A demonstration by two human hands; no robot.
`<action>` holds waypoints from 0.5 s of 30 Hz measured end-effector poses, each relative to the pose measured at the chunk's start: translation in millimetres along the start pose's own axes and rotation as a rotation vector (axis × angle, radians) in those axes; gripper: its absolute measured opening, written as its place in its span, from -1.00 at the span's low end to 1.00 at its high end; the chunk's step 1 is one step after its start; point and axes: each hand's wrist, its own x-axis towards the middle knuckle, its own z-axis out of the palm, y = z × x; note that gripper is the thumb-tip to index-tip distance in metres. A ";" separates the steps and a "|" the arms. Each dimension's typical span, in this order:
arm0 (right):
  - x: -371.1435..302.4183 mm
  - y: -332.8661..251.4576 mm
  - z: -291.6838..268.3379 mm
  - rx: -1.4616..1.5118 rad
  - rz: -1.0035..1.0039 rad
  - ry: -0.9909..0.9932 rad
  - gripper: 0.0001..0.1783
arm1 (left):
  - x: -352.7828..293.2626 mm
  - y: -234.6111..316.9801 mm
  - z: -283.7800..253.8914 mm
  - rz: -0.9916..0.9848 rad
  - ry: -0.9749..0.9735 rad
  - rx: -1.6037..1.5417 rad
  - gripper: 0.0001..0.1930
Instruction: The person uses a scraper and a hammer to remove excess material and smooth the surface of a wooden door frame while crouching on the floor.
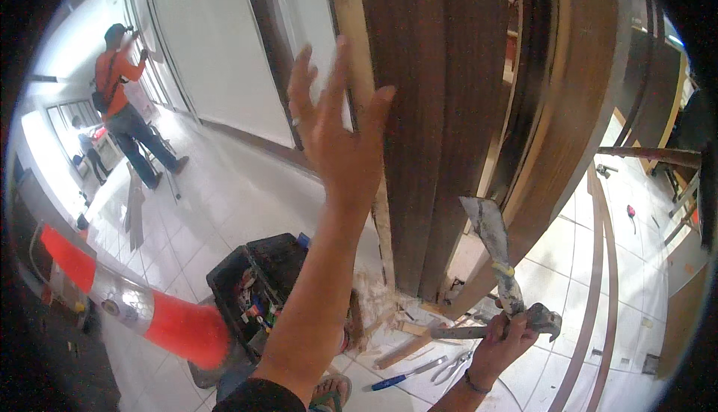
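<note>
My left hand [340, 124] is raised with fingers spread, its palm against the edge of a tall dark wood panel [437, 113]. Low at the right, my right hand [505, 341] grips a putty knife [493, 251] with a smeared blade pointing up, together with a hammer [523, 324] whose metal head juts right. The blade sits near the foot of the panel, where a lighter curved wood trim [576, 128] leans.
An open black toolbox [258, 281] stands on the white tiled floor, by an orange traffic cone [149, 311] lying at the left. Pliers [452, 367] and a blue-handled screwdriver [404, 376] lie by wood scraps. A person in orange [123, 98] works on a ladder far left.
</note>
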 end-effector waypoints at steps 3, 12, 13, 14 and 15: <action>-0.8 5.7 -2.5 -0.006 0.021 0.095 -0.83 | 2.4 0.4 4.0 0.226 -0.045 0.258 -0.49; 2.5 7.9 -10.5 0.006 0.014 0.009 -0.82 | -12.2 4.8 4.1 0.142 -0.053 0.290 -0.52; 3.3 8.3 -10.4 0.008 0.002 0.021 -0.81 | -15.6 2.0 5.8 0.140 -0.055 0.298 -0.52; 3.8 7.1 -9.8 0.007 -0.001 0.020 -0.81 | -19.0 -0.3 7.9 0.137 -0.052 0.296 -0.52; 1.8 2.5 -4.3 0.001 0.005 0.007 -0.80 | -21.4 -2.1 8.9 0.114 -0.054 0.250 -0.52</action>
